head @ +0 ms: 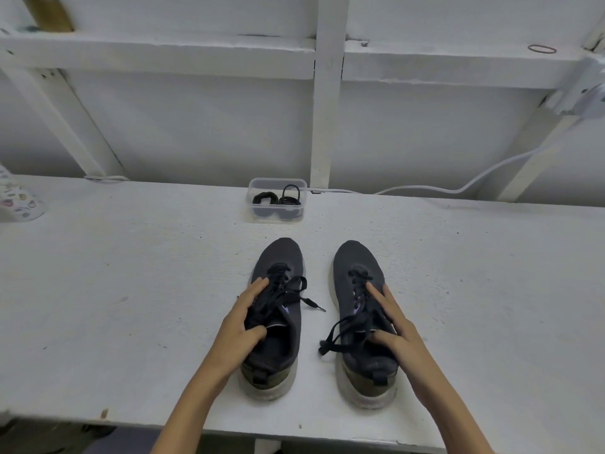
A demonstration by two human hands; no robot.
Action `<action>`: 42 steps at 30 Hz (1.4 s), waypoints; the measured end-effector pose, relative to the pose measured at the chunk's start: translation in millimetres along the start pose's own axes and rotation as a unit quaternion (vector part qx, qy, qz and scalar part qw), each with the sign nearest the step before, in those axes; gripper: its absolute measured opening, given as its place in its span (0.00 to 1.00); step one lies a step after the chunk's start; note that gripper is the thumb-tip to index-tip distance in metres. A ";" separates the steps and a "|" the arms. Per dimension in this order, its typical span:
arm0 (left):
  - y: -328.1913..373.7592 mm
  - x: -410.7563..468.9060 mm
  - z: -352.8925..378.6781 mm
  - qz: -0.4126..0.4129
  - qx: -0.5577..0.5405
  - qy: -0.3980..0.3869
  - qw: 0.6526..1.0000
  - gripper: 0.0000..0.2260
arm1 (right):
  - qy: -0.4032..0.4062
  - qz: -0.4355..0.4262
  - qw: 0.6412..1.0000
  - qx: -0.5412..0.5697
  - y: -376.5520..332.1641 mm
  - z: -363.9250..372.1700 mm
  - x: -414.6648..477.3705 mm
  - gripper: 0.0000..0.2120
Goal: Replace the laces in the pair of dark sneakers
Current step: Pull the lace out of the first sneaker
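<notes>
Left sneaker (280, 253) and right sneaker (357, 257), dark, are stood side by side on the white bench (131, 273), toes pointed away, black laces loosened. Left hand (242, 319) and right hand (396, 326) are laid one on each, fingers (258, 286) straight along the lacing, thumbs pressed at the tongues. A clear box (262, 214) of coiled black laces (289, 198) is set behind.

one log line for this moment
left hand: rests on left sneaker | right hand: rests on right sneaker | laces: threaded, untied | clear box: coiled dark laces inside
</notes>
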State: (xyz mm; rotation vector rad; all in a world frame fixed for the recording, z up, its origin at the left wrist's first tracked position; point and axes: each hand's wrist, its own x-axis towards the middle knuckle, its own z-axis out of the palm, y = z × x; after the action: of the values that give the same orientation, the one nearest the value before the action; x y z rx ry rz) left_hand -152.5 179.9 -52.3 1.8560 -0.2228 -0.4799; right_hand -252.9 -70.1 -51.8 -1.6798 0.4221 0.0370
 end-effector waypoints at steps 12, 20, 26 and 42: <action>-36.1 40.0 -52.1 0.034 0.116 0.095 0.988 0.16 | 0.005 0.016 1.000 -0.019 -29.2 -33.3 19.7 0.32; -81.2 60.9 -54.1 0.127 0.373 0.102 0.913 0.28 | 0.086 -0.104 0.982 -0.131 -77.6 19.0 129.4 0.31; -80.8 60.5 -53.4 0.124 0.361 0.101 0.919 0.27 | -0.017 -0.121 0.963 -0.238 -94.6 67.1 211.4 0.32; -84.0 63.7 -52.5 0.123 0.317 0.116 0.933 0.20 | 0.126 -0.083 0.959 -0.242 -60.9 7.4 233.2 0.17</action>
State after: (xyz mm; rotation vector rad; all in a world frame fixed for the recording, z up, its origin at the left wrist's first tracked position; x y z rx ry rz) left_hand -79.6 228.7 -130.7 2.4490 -0.4856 0.0037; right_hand -16.3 -116.5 -56.7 -2.2106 0.4870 -0.2150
